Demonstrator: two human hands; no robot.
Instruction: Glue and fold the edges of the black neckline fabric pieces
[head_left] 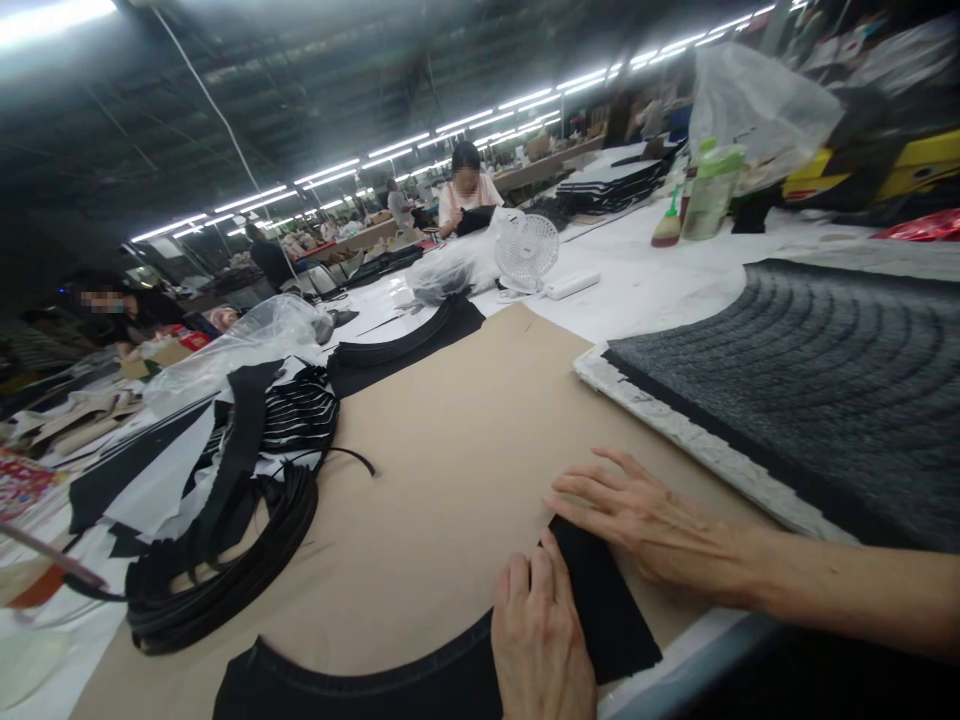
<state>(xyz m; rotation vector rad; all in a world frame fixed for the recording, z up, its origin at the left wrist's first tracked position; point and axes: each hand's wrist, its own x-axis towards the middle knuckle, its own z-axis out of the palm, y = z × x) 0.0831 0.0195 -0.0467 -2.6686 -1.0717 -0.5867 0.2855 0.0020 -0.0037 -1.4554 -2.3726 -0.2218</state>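
A black fabric piece (611, 610) with a curved inner edge lies on a large tan paper sheet (442, 460) at the near side of the table. My left hand (544, 635) presses down on it, its fingers bent and close together at the inner edge; the thumb's hold is not plain to see. My right hand (637, 515) lies across the upper end of the same piece, palm down with fingers stretched out. Its fingertips reach onto the paper beside the piece.
Right of the paper, a dark textured sheet (810, 390) rests on a pale, rough-edged board (675, 425). To the left are coiled black strips (225, 590) and fabric scraps. Farther back stand a white fan (526, 250), a clear bottle (709, 195) and a co-worker (466, 190).
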